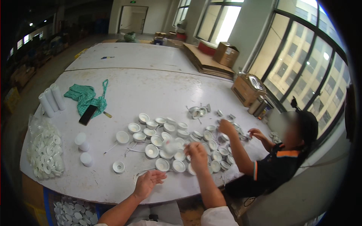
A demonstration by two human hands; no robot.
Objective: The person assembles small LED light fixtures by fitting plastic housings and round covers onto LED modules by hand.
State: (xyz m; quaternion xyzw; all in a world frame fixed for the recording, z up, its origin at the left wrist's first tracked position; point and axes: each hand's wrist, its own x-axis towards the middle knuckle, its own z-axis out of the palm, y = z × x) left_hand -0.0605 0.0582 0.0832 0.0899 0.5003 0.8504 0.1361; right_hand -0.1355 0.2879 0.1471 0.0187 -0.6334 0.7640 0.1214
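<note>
Many round white downlights (pixel 152 151) with short cables lie in a loose group across the middle of the white table. My right hand (pixel 197 153) reaches over them with its fingers pinched. At its fingertips is a white downlight (pixel 173 147), smeared by motion, that seems to hang from the pinch. Lower and to the left, my left hand (pixel 150 183) is held above the table's near edge, fingers stretched out and holding nothing. A single downlight (pixel 118 167) sits apart, up and left of that hand.
A clear bag of white rings (pixel 47 152), white cylinders (pixel 52 100), a green cloth (pixel 83 96) and a phone (pixel 88 115) lie at left. On the right, a co-worker (pixel 284 150) handles small parts. Cardboard boxes (pixel 247 90) line the window side. A blue crate (pixel 49 205) stands below the edge.
</note>
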